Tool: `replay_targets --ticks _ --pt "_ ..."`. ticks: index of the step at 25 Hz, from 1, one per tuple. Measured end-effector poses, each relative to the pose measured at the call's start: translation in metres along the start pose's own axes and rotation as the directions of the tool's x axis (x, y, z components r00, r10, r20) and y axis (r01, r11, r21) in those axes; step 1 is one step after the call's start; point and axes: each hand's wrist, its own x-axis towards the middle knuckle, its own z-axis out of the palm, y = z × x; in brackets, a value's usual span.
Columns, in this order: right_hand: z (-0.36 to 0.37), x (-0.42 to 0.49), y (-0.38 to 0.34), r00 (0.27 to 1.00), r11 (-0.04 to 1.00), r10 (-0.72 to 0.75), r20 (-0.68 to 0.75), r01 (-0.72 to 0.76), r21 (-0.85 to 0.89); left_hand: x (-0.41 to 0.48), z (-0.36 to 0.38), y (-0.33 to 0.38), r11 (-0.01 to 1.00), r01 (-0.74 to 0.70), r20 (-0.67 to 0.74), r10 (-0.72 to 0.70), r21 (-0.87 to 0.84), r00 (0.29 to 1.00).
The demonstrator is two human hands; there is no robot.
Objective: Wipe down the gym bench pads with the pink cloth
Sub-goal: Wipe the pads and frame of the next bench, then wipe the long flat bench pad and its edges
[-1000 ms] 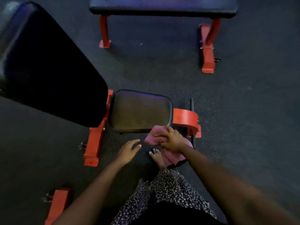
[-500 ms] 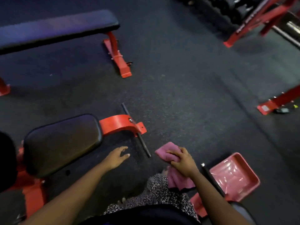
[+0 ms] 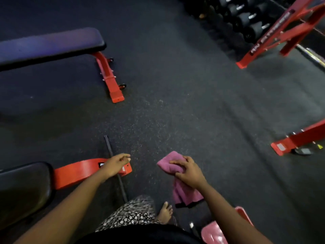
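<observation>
Currently off-pad: right hand [image 3: 190,175] bunches the pink cloth [image 3: 171,166] at 5 o'clock; left hand [image 3: 115,165] loosely curled, empty; seat pad [image 3: 24,187] at 8, flat bench pad [image 3: 49,44] at 10. I judge wiping unfinished.

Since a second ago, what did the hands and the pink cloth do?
The right hand carried the crumpled pink cloth off the small black seat pad to the right. The left hand moved over the red metal bench frame. The right hand still grips the cloth; the left still holds nothing.
</observation>
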Motion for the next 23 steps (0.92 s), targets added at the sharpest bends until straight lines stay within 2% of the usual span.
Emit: replay_targets --ticks 3,5,7,12,14,18,21,23 --pt "-0.049 0.081 -0.024 0.976 0.977 -0.206 0.068 0.208 -0.038 0.015 -0.004 0.013 0.974 0.101 -0.147 -0.132 -0.201 0.98" --pt "-0.071 0.129 -0.04 0.953 0.953 -0.29 0.092 0.296 -0.06 0.033 -0.006 0.013 0.942 0.181 -0.228 -0.25 -0.283 0.941" --pt "-0.095 0.183 -0.057 0.921 0.922 -0.362 0.146 0.377 -0.088 0.064 -0.016 0.021 0.908 0.193 -0.284 -0.309 -0.373 0.908" --pt "-0.16 0.315 -0.085 0.9 0.896 -0.385 0.203 0.418 -0.154 0.16 -0.068 0.075 0.824 0.263 -0.282 -0.443 -0.502 0.851" --pt "-0.189 0.356 -0.087 0.9 0.888 -0.376 0.223 0.418 -0.191 0.195 -0.099 0.11 0.832 0.255 -0.271 -0.425 -0.493 0.864" --pt "-0.251 0.452 -0.104 0.897 0.86 -0.367 0.246 0.428 -0.277 0.274 -0.175 0.184 0.844 0.134 -0.354 -0.355 -0.519 0.865" --pt "-0.278 0.519 -0.137 0.892 0.857 -0.375 0.25 0.437 -0.272 0.322 -0.218 0.205 0.872 0.084 -0.411 -0.309 -0.482 0.858" --pt "-0.28 0.566 -0.17 0.872 0.844 -0.404 0.276 0.472 -0.256 0.341 -0.235 0.205 0.847 0.091 -0.426 -0.353 -0.524 0.833"
